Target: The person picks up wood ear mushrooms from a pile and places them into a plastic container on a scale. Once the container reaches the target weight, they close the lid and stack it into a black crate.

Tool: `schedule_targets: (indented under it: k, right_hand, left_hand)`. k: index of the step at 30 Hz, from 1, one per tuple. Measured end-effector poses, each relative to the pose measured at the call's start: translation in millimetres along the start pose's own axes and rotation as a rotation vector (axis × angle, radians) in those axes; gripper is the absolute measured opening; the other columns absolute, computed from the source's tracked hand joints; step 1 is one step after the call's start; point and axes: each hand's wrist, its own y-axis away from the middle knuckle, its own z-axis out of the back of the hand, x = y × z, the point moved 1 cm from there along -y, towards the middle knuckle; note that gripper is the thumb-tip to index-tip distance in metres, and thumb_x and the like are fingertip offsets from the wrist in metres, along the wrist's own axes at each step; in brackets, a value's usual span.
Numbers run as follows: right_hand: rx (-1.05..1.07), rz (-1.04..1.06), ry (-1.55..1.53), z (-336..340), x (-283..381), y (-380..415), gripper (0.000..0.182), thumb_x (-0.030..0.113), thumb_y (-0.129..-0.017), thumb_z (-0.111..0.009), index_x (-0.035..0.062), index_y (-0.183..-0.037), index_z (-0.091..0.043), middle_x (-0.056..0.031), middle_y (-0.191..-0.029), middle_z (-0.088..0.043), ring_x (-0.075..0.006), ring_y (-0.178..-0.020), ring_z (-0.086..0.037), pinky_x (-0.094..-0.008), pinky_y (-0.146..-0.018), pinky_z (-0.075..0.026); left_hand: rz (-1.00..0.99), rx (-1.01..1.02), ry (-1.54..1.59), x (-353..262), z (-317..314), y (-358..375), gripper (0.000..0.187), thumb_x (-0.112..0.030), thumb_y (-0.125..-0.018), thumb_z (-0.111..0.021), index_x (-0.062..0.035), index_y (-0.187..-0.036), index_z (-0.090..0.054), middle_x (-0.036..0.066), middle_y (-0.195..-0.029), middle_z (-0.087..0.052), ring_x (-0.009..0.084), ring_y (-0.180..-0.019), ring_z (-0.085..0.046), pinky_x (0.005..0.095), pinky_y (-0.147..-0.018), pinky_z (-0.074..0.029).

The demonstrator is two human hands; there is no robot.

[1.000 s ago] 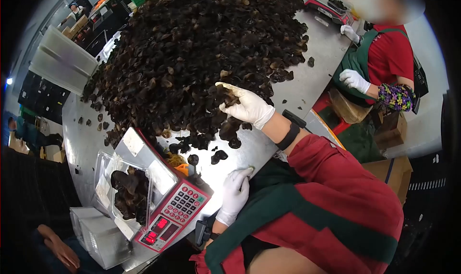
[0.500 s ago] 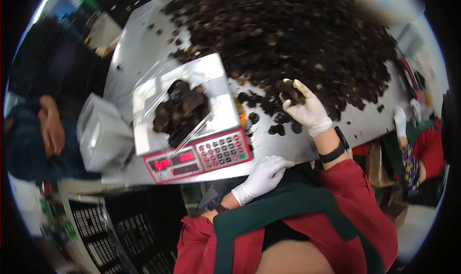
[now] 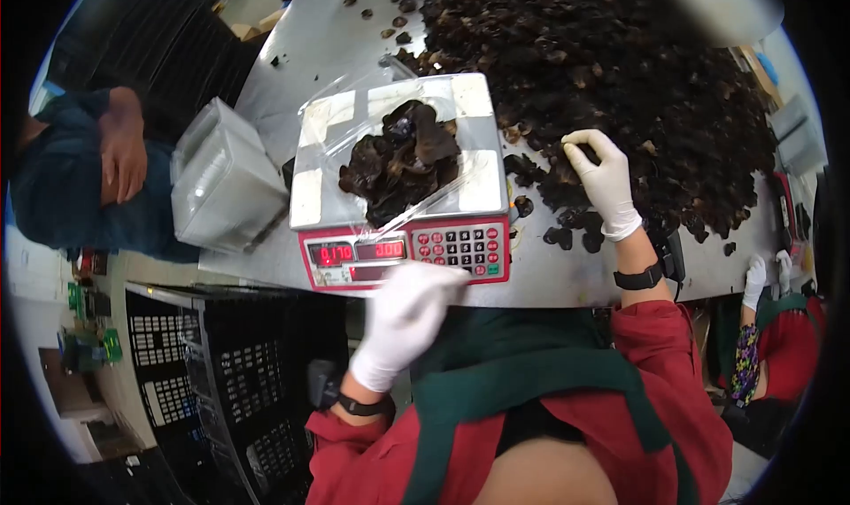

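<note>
A digital scale [image 3: 305, 195] with a red keypad panel stands at the table's front edge, its red display reading about 0.170. On its plate lies a clear plastic bag [image 3: 332, 133] with a clump of dark wood ear mushrooms [image 3: 403, 164]. My left hand [image 3: 412, 306], in a white glove, is raised before the scale's panel and smeared by motion; its fingers cannot be made out. Over the near edge of the mushroom pile [image 3: 620, 71], my gloved right hand [image 3: 606, 177] curls thumb and forefinger together in a pinch. Whatever is between the fingertips cannot be told from the dark mushrooms behind.
Left of the scale stand stacked translucent plastic tubs [image 3: 226, 177]. Beyond them is a person with a bare hand [image 3: 122, 155]. At the far right, another person's gloved hand [image 3: 754, 275] shows. Black crates [image 3: 252, 372] stand below the metal table [image 3: 301, 58].
My left hand has risen from the table edge to the scale's panel. My right hand shows no clear mushroom between its fingers, unlike before. The view has shifted, moving the scale rightward.
</note>
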Motion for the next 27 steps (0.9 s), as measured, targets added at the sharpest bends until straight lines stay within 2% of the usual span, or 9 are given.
schedule_targets:
  k: [2,5,7,11,13,17,20,23,27]
  right_hand:
    - [0.010,0.003,0.090,6,-11,6,0.009,0.008,-0.086,-0.070,0.0022,-0.092,-0.070,-0.0105,-0.090,-0.069,-0.0268,-0.086,-0.066,-0.0331,-0.079,-0.051]
    - [0.076,0.045,0.399,12,-47,10,0.009,0.016,-0.083,-0.070,0.0074,-0.086,-0.072,-0.0070,-0.094,-0.069,-0.0306,-0.093,-0.060,-0.0403,-0.085,-0.049]
    - [0.029,0.062,0.392,18,-46,10,0.010,0.017,-0.083,-0.071,0.0084,-0.087,-0.073,-0.0055,-0.099,-0.069,-0.0289,-0.098,-0.060,-0.0389,-0.088,-0.049]
    - [-0.047,0.084,0.370,22,-27,3,0.010,0.017,-0.084,-0.071,0.0090,-0.090,-0.073,-0.0046,-0.103,-0.069,-0.0277,-0.101,-0.059,-0.0382,-0.090,-0.048]
    - [-0.046,0.102,0.299,19,-12,2,0.011,0.015,-0.084,-0.071,0.0080,-0.091,-0.072,-0.0054,-0.104,-0.068,-0.0274,-0.100,-0.059,-0.0378,-0.090,-0.048]
    - [-0.012,0.140,0.146,7,15,1,0.011,0.009,-0.083,-0.070,0.0051,-0.093,-0.070,-0.0090,-0.104,-0.068,-0.0290,-0.099,-0.062,-0.0376,-0.089,-0.050]
    - [0.079,0.058,-0.072,-3,36,-4,0.012,0.008,-0.085,-0.069,0.0044,-0.096,-0.070,-0.0107,-0.104,-0.069,-0.0280,-0.099,-0.065,-0.0368,-0.088,-0.051]
    - [0.117,0.197,-0.139,-24,57,-14,0.016,0.010,-0.085,-0.068,0.0057,-0.100,-0.069,-0.0116,-0.106,-0.069,-0.0297,-0.102,-0.064,-0.0378,-0.091,-0.051]
    - [0.260,0.329,0.006,-64,85,-25,0.034,0.018,-0.087,-0.070,0.0087,-0.119,-0.067,-0.0129,-0.130,-0.059,-0.0324,-0.120,-0.053,-0.0438,-0.104,-0.042]
  left_hand:
    - [0.102,-0.325,-0.075,18,31,-12,0.018,0.005,-0.091,-0.058,-0.0017,-0.101,-0.071,0.010,-0.097,-0.074,0.0220,-0.092,-0.070,0.0350,-0.085,-0.054]
    - [0.135,-0.559,-0.131,49,83,-55,0.022,0.005,-0.096,-0.053,0.0014,-0.112,-0.069,0.007,-0.104,-0.070,0.0119,-0.090,-0.064,0.0261,-0.080,-0.052]
    - [0.216,-0.554,-0.343,66,107,-86,0.024,-0.002,-0.095,-0.057,0.0004,-0.116,-0.068,0.010,-0.102,-0.072,0.0138,-0.089,-0.066,0.0285,-0.080,-0.052]
    - [0.452,-0.453,-0.569,122,134,-134,0.040,-0.027,-0.093,-0.064,-0.0055,-0.127,-0.063,0.020,-0.104,-0.072,0.0314,-0.093,-0.071,0.0391,-0.086,-0.053]
    - [0.576,-0.255,-0.667,145,135,-144,0.050,-0.037,-0.091,-0.064,-0.0071,-0.131,-0.060,0.022,-0.105,-0.071,0.0362,-0.096,-0.070,0.0421,-0.088,-0.053]
    - [0.521,-0.347,-0.424,143,129,-142,0.055,-0.016,-0.090,-0.067,-0.0048,-0.142,-0.051,0.015,-0.097,-0.071,0.0214,-0.089,-0.068,0.0326,-0.084,-0.053]
    - [0.223,-0.511,0.069,108,125,-132,0.054,0.008,-0.090,-0.057,-0.0012,-0.142,-0.050,0.004,-0.106,-0.065,0.0111,-0.099,-0.061,0.0247,-0.091,-0.047]
    - [0.198,-0.474,0.039,71,118,-114,0.049,0.008,-0.090,-0.056,-0.0002,-0.138,-0.055,0.006,-0.111,-0.065,0.0129,-0.104,-0.061,0.0259,-0.096,-0.045]
    - [0.121,-0.379,-0.107,55,115,-89,0.044,0.003,-0.092,-0.058,-0.0026,-0.136,-0.059,0.010,-0.126,-0.063,0.0176,-0.120,-0.056,0.0287,-0.105,-0.040]
